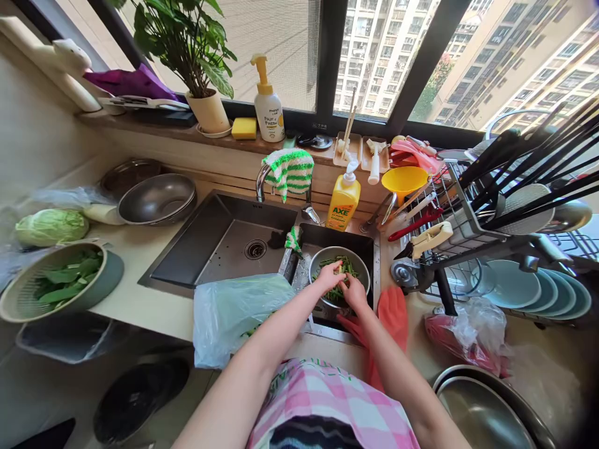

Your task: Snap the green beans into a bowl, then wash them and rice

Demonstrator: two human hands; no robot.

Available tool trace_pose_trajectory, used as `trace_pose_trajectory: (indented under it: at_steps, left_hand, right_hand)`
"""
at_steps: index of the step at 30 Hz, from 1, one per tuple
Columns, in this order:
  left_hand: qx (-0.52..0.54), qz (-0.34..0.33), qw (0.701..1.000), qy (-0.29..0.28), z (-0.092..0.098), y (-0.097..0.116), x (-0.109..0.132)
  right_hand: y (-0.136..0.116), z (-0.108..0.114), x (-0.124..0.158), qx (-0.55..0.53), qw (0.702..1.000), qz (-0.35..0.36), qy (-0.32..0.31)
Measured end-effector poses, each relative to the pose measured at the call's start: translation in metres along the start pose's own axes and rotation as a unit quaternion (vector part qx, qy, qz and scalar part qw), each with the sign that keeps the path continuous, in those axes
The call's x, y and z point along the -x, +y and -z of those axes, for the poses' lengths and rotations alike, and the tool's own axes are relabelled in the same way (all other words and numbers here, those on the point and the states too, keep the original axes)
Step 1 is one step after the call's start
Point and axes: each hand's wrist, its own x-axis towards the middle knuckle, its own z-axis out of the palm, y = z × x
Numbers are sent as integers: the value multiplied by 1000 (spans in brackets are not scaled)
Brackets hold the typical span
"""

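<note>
Green beans [345, 269], long and thin, heaped in a steel bowl [361, 267]; left hand [329, 277] and right hand [354, 294] close together, pinching beans; yellow bottle [344, 201] labelled AXE behind.

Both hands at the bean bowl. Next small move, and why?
Probably pinch a single bean from the green beans with the right hand: its fingers are already at the pile, the left hand is close by to help, and the steel bowl below would catch any drops.
</note>
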Motion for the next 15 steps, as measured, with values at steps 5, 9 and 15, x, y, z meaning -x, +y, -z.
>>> trace_pose_trajectory:
  at_steps: [5, 9, 15]
  left_hand:
    - [-68, -19, 997, 25, 16, 5, -10]
    - [-70, -40, 996, 27, 29, 25, -3]
    - [44, -25, 998, -29, 95, 54, 101]
  right_hand:
    - [-2, 16, 26, 82, 996, 37, 11]
    - [-2, -6, 47, -34, 966, 0, -255]
    - [-13, -34, 60, -13, 957, 16, -288]
